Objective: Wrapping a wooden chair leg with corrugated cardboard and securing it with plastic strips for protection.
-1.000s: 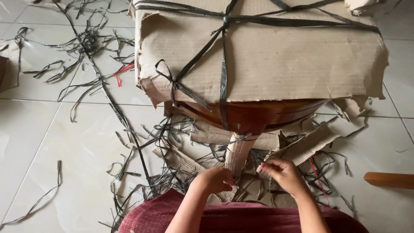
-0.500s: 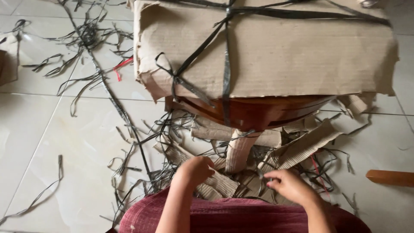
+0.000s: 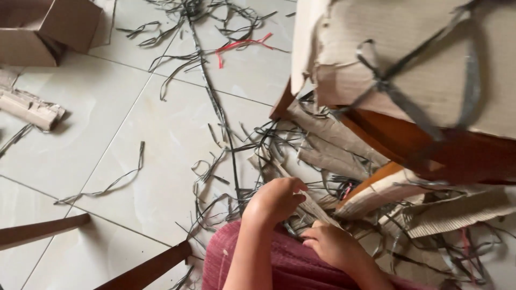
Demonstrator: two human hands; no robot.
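head view — both hands [image 3: 301, 223] curled on cardboard strips [image 3: 317, 207]

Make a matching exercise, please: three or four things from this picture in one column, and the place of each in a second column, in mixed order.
Things:
1. open cardboard box
2. red strap piece
3. left hand
4. strapped cardboard-wrapped piece

Places:
A. top right
B. on the strip litter, bottom centre
C. top left corner, on the floor tiles
D. floor, top centre

Pairs: 1-C, 2-D, 3-B, 4-A
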